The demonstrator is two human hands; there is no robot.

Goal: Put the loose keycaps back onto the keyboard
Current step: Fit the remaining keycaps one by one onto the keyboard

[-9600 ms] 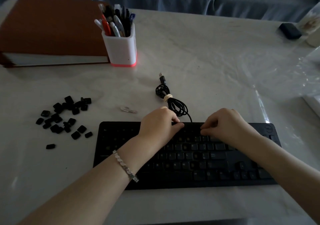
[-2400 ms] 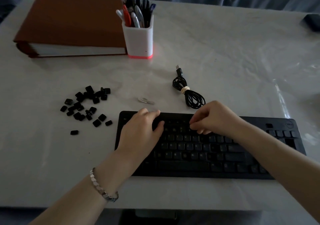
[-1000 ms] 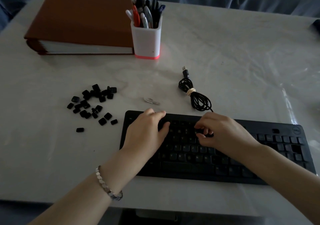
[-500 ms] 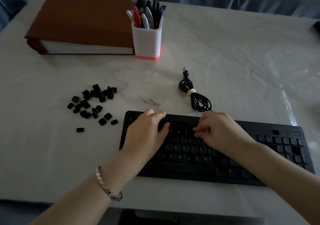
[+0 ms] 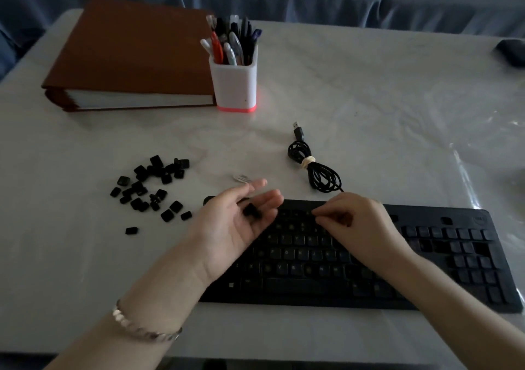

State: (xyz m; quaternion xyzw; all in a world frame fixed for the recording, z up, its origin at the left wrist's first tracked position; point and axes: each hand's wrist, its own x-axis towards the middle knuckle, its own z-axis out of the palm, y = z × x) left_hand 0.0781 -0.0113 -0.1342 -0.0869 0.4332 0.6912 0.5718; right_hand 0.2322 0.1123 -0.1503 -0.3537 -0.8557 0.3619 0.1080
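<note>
step: seating one keycap in the upper rows of the keyboard (image 5: 369,270), centre-left part. That's my read.
left hand (image 5: 235,227): palm up over the keyboard's left end, fingers relaxed and spread. Works as a tray, grips nothing.
palm caps (image 5: 251,211): a couple of dark keycaps lying on the left fingers. Blurry, so count unclear.
right hand (image 5: 360,227): fingers curled, thumb and forefinger tips together just above the keyboard's top rows. Too dark to tell if a cap sits between them.
loose pile (image 5: 150,187): most keycaps are on the table, well left of the keyboard.
gaps: dark holes in the keyboard's right-end pad look like empty sockets, not certain.
how: check legend and orientation, square the cap over its socket, then press straight down with one fingertip until flush. A tilted press will likely jam.
watch: keep the left palm level or the caps roll off.
cable (image 5: 318,170): coiled just behind the keyboard, out of the way.
</note>
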